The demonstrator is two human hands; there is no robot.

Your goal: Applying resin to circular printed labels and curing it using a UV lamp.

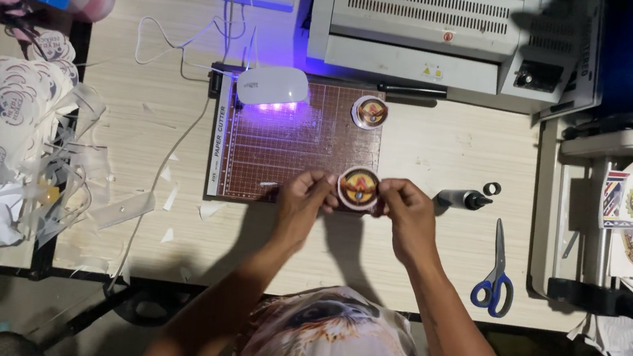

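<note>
Both hands meet at centre frame over the lower edge of the brown cutting mat (pixel 289 138). Left hand (pixel 299 204) and right hand (pixel 408 217) pinch a round badge (pixel 358 187) between their fingertips, one on each side, its printed face up. The badge sits just above the bench (pixel 433 148); whether it touches the mat I cannot tell.

Judgement: a finishing or inspection step on the badge; the next move calls for a steady, level hold.

Second round badge (pixel 370 112) lies on the mat, upper centre, beside a small white lamp (pixel 272 88) glowing violet. Blue-handled scissors (pixel 495 280) lower right, a black-tipped bottle (pixel 463 198) just right of the right hand.
</note>
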